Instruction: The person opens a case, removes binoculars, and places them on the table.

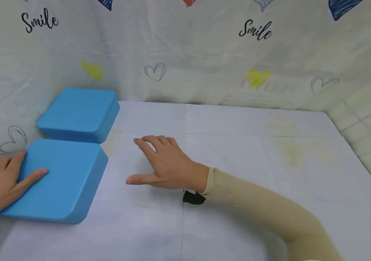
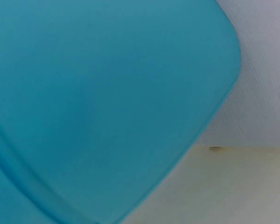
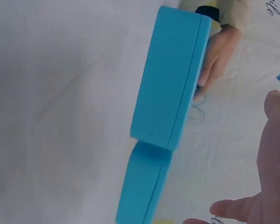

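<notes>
Two light-blue plastic boxes with rounded corners rest at the left of the table, one behind the other. On the near box (image 1: 61,177) lies my left hand (image 1: 2,185), thumb stretched over the top and index finger along the left edge; its other fingers are mostly hidden. Behind it is the far box (image 1: 79,110). My right hand (image 1: 169,163) holds nothing, fingers and thumb spread over the white surface, right of the near box. The right wrist view shows a seam close below the top of the near box (image 3: 170,79).
A white cloth (image 1: 237,145) with faint yellowish stains covers the table. Behind it hangs a pale sheet (image 1: 198,54) printed with hearts and "Smile". Light tiles (image 1: 368,123) show beyond the right edge. A black band (image 1: 193,197) sits at my right wrist.
</notes>
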The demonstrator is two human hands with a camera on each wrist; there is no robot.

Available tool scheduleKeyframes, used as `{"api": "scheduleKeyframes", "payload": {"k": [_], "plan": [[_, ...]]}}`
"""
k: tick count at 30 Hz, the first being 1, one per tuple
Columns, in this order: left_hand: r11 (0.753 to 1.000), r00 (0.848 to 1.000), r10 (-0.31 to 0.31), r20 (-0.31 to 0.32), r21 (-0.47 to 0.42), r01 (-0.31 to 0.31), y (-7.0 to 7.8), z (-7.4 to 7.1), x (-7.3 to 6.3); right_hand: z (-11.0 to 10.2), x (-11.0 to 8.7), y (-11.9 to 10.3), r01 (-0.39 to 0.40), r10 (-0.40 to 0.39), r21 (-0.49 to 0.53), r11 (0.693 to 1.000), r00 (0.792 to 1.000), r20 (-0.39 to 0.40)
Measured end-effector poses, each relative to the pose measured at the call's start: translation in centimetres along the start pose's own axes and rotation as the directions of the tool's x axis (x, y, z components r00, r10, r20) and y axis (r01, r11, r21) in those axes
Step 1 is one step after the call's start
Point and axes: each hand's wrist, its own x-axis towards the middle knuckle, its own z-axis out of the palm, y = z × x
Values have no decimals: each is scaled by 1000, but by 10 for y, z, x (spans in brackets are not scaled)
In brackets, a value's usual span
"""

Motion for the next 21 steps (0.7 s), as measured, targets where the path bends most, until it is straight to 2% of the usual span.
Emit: {"api": "scheduleKeyframes", "payload": {"k": [6,13,21], "plan": [[999,1000,17,-1,-47,-17,-1,2,1,11,13,-32,28,-27,-10,1000,997,74],[995,997,68,-39,-74,-71,5,-1,1,24,23,-61,78,-73,-65,995,994,75],[995,998,64,29,-74,-61,10,-11,3,31,32,-78,100,-92,-107,989,993,71]]}}
